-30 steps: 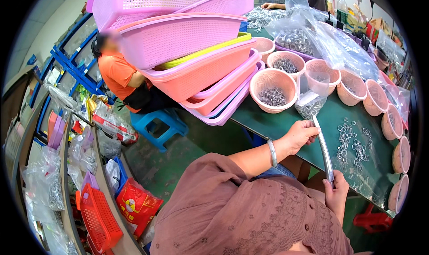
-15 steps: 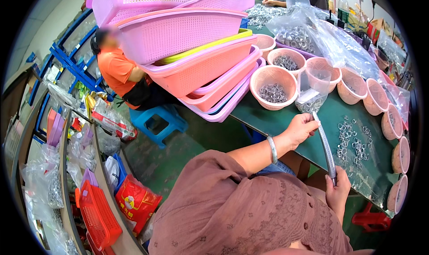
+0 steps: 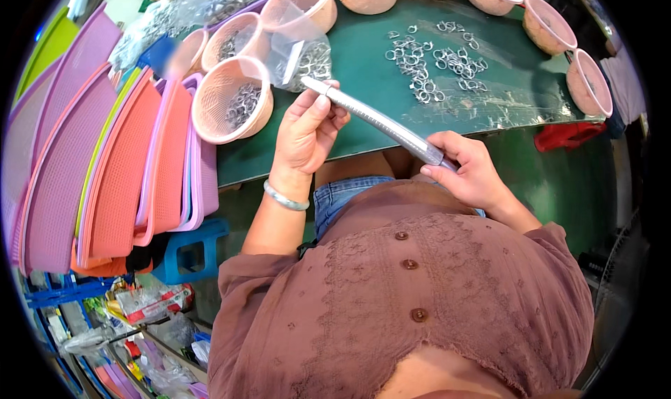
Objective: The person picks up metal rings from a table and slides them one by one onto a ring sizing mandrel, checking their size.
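Both hands gripped a long metal rod [image 3: 381, 123] above the near table edge: left hand [image 3: 304, 130] pinching its far tip, right hand [image 3: 472, 172] clasping its near end. Keeping it level seemed wise.

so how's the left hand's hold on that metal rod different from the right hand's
The left hand pinches the upper tip of the metal rod with its fingertips, over the green table; the right hand wraps the lower end in a fuller grip, nearer the body. The left wrist wears a bracelet; the right wrist is bare. Both hold the one rod, slanted between them.
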`<action>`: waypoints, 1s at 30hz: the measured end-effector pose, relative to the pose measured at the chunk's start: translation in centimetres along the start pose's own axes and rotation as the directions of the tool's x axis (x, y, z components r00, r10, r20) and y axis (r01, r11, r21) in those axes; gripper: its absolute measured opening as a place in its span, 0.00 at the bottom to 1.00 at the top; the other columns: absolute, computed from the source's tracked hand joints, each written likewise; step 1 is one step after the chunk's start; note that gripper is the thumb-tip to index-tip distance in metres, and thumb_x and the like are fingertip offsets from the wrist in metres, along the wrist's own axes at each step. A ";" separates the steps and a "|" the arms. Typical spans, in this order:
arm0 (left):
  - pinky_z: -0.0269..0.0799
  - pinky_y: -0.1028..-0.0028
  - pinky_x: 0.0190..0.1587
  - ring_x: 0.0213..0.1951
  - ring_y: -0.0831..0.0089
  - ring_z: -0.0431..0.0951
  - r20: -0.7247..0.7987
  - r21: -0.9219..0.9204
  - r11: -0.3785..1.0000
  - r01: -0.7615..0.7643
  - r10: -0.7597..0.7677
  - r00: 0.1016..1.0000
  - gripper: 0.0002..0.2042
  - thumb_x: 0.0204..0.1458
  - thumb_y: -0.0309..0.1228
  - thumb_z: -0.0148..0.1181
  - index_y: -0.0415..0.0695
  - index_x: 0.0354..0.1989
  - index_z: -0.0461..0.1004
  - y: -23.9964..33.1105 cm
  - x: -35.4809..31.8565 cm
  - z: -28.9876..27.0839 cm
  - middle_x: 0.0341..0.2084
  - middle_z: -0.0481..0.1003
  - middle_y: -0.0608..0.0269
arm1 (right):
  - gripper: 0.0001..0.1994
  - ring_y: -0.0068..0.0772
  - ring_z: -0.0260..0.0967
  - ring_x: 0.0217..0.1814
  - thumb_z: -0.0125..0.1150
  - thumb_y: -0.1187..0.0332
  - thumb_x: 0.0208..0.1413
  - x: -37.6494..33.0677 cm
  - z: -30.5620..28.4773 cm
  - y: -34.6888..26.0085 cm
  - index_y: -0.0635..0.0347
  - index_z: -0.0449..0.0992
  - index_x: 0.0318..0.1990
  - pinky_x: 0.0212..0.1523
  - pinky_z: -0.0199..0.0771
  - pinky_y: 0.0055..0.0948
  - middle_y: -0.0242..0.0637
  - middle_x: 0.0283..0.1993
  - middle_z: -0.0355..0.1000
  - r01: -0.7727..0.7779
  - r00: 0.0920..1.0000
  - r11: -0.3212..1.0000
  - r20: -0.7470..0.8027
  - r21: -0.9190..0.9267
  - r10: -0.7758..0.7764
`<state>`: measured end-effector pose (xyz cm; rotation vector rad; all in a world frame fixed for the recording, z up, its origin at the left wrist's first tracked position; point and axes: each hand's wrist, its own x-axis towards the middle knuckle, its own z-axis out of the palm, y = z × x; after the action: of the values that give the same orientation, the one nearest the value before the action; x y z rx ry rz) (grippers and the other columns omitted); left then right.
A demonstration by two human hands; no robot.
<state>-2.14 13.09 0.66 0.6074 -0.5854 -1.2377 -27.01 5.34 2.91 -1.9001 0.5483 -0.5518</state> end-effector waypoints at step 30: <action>0.67 0.77 0.39 0.33 0.74 0.71 0.103 0.337 0.939 -0.064 0.031 0.994 0.14 0.49 0.26 0.57 0.35 0.44 0.69 -0.1 1.9 -1.6 0.33 0.72 0.61 | 0.13 0.36 0.65 0.25 0.62 0.74 0.41 1.1 0.3 2.7 0.64 0.70 0.36 0.28 0.65 0.27 0.40 0.27 0.67 0.057 0.997 0.986 -0.034 -0.156 -0.063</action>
<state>-0.64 11.42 -0.40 0.8207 -0.9016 -1.1324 -26.28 3.95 0.43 -2.0628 0.5753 -0.6012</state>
